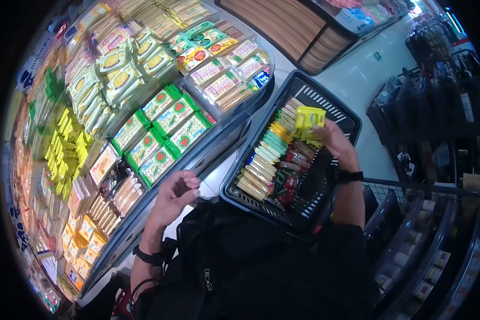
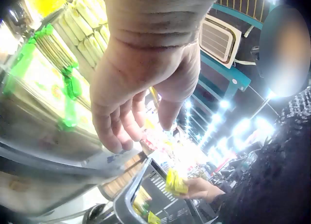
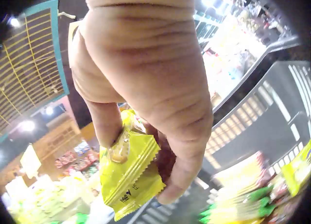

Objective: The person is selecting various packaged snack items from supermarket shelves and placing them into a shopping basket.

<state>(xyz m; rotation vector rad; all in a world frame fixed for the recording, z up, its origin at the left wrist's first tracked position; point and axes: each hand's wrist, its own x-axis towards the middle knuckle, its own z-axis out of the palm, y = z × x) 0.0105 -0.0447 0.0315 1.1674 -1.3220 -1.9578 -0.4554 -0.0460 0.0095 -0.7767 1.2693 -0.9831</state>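
Observation:
Pinched between thumb and fingers of my right hand (image 1: 334, 141) are yellow snack packets (image 3: 129, 173), held above the far half of a dark shopping basket (image 1: 289, 79). In the right wrist view a jagged sealed edge and small dark print show on the wrapper. The basket holds rows of wrapped snacks: tan packets (image 1: 257, 176), pale green packets (image 1: 273, 143) and dark red packets (image 1: 290, 183). My left hand (image 1: 172, 197) hangs with loosely bent fingers and holds nothing, between the basket and the display counter.
The display counter on the left bears green-edged packs (image 1: 170, 114), cream packets (image 1: 124, 74) and bright yellow packets (image 1: 66, 146). A wooden-sided stand (image 1: 282, 26) is beyond the basket. Dark shelving (image 1: 410, 234) lines the right, with pale floor (image 1: 381, 66) in between.

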